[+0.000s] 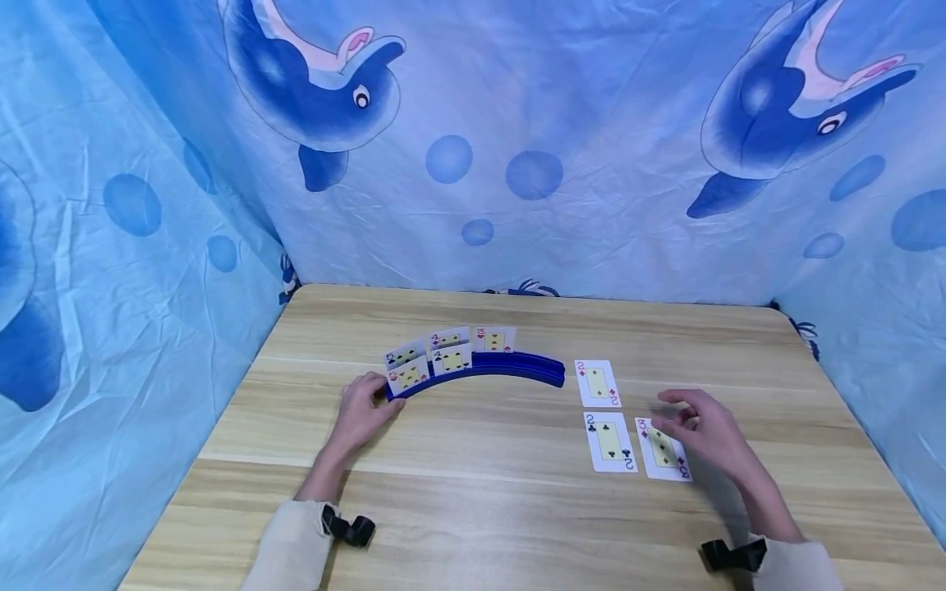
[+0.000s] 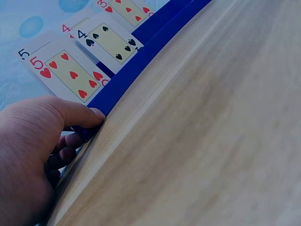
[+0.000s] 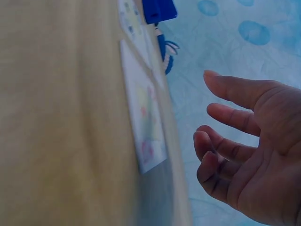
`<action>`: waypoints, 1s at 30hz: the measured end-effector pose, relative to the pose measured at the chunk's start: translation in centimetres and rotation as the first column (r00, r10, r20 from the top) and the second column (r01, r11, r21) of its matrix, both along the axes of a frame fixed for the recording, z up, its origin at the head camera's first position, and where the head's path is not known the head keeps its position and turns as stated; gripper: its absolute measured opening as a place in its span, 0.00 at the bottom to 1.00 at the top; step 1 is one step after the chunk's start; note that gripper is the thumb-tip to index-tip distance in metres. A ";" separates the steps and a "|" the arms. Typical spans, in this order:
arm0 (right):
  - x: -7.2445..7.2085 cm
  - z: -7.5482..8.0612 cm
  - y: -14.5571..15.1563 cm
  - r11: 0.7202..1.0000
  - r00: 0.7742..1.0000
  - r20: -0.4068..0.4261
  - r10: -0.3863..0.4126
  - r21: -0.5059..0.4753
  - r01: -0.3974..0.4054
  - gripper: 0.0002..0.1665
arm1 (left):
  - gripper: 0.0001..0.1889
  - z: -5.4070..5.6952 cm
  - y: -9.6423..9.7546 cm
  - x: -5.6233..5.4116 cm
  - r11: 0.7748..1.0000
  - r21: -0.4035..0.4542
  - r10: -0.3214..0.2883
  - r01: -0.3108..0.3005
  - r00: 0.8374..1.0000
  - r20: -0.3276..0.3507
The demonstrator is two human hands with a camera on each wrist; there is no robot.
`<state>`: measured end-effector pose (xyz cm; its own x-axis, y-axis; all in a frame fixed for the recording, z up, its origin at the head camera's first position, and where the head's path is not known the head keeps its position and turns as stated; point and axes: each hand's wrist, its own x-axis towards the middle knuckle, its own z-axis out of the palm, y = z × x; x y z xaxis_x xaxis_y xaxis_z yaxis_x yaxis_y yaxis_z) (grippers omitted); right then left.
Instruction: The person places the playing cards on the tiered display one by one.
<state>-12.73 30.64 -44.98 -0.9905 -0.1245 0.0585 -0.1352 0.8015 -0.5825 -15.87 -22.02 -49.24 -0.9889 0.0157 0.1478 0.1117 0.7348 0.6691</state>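
Note:
My left hand (image 1: 360, 413) pinches the left end of a curved blue card holder (image 1: 521, 364), thumb in front and fingers behind. Several playing cards stand in the holder: the five of hearts (image 2: 70, 75) and four of spades (image 2: 107, 41) in front, with a black five, a red four and the three of hearts (image 1: 495, 338) behind. On the right, my right hand (image 1: 709, 431) hovers with loosely bent fingers and nothing in them, above the three of diamonds (image 1: 663, 455). Beside that card lie the two of clubs (image 1: 609, 443) and the two of diamonds (image 1: 597, 383).
A wooden table (image 1: 473, 509) carries everything. Blue fabric printed with dolphins (image 1: 318, 74) hangs behind the table and along both sides. Each wrist bears a black strap with a small device (image 1: 351, 529).

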 end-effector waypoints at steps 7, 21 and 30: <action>0.9 -1.0 0.2 0.999 1.000 -0.029 -0.005 0.053 0.006 0.28 | 0.19 -0.1 -0.1 0.0 1.000 -0.004 0.003 -0.003 1.000 -0.020; 3.0 -3.3 1.1 0.999 0.998 -0.061 -0.003 -0.035 0.001 0.34 | 0.20 -0.1 0.0 -0.1 1.000 -0.012 0.015 -0.015 1.000 0.003; 3.5 -3.7 0.7 1.000 0.998 -0.060 -0.001 -0.008 0.000 0.40 | 0.19 0.0 0.0 -0.1 1.000 0.000 0.010 -0.010 1.000 0.006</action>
